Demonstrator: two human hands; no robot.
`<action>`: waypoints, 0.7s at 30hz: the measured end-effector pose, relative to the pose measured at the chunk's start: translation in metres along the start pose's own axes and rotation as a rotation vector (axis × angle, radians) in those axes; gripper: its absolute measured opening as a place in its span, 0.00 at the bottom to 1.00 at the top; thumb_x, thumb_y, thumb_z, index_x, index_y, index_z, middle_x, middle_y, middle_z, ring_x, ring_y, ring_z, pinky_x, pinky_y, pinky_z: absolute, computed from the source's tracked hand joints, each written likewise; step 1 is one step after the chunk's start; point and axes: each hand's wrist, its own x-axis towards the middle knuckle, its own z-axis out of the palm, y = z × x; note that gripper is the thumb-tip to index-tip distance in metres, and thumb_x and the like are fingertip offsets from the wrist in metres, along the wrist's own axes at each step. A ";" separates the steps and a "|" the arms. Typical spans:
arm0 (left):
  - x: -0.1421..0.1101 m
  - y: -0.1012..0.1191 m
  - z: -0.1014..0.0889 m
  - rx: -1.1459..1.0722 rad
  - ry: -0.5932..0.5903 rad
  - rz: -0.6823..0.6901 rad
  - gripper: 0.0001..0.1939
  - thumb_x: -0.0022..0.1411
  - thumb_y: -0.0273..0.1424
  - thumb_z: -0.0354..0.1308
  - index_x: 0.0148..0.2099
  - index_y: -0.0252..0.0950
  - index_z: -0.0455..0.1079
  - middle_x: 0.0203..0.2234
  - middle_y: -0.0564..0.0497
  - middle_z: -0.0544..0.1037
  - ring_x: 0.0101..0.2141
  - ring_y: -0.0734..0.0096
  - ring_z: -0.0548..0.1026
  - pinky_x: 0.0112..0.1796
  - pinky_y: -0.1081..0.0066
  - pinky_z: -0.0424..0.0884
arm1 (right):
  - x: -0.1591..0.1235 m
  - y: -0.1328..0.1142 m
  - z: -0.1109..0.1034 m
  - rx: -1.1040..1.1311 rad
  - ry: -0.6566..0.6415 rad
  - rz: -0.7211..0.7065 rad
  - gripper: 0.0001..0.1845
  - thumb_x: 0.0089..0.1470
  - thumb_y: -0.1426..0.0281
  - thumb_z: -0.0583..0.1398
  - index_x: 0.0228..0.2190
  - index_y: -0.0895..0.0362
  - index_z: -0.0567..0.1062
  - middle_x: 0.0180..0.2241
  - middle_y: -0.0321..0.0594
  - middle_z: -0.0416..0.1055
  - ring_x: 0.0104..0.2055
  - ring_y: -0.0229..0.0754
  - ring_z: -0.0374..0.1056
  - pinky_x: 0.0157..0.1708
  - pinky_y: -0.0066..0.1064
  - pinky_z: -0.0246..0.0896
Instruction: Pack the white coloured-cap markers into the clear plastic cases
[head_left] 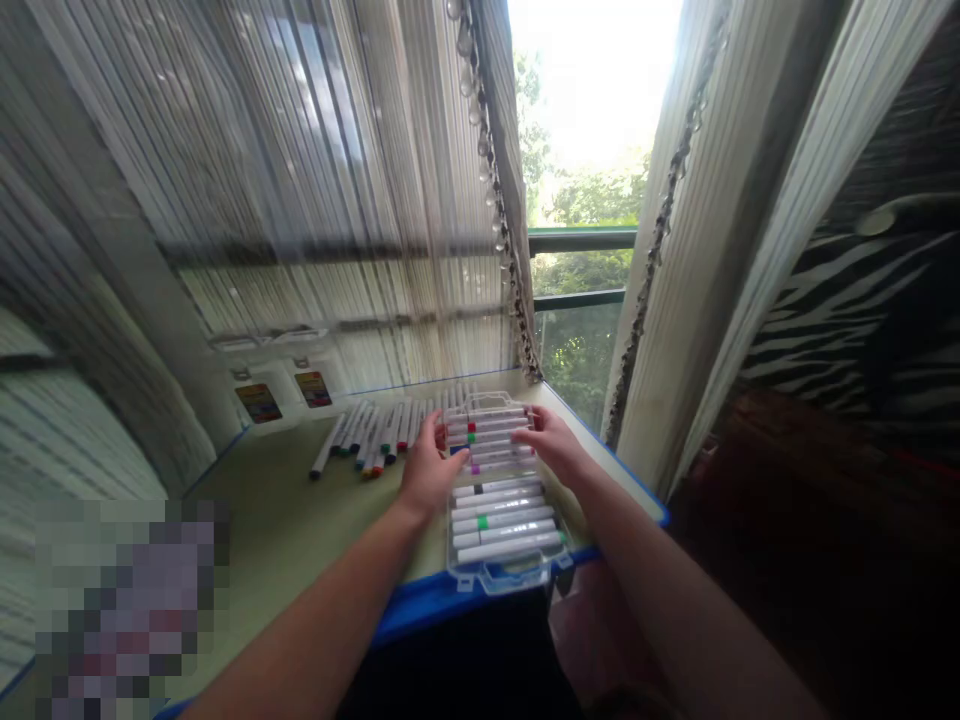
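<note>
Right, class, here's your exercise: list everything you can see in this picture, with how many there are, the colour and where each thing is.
clear plastic marker case: one, colourless, open on the desk
markers in the case: roughly a dozen, white with coloured bands, in both halves
loose markers: roughly a dozen, white with coloured ends, left of the case
desk: one, pale green with blue edge, under the case
sheer curtain: one, grey-white striped, behind the desk
window railing: one, dark green, beyond the glass, trees behind
zebra-striped fabric: one, black and white, far right
printed labels: two, multicoloured, in white holders behind the markers
left hand: one, on the case's upper half
right hand: one, at that half's right side
</note>
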 end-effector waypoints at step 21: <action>-0.022 0.014 -0.025 -0.191 -0.230 0.269 0.22 0.51 0.39 0.62 0.45 0.37 0.58 0.32 0.50 0.76 0.34 0.65 0.78 0.36 0.65 0.74 | -0.032 0.009 -0.021 -0.031 -0.001 -0.411 0.27 0.37 0.66 0.67 0.41 0.51 0.65 0.36 0.36 0.69 0.34 0.38 0.68 0.35 0.34 0.67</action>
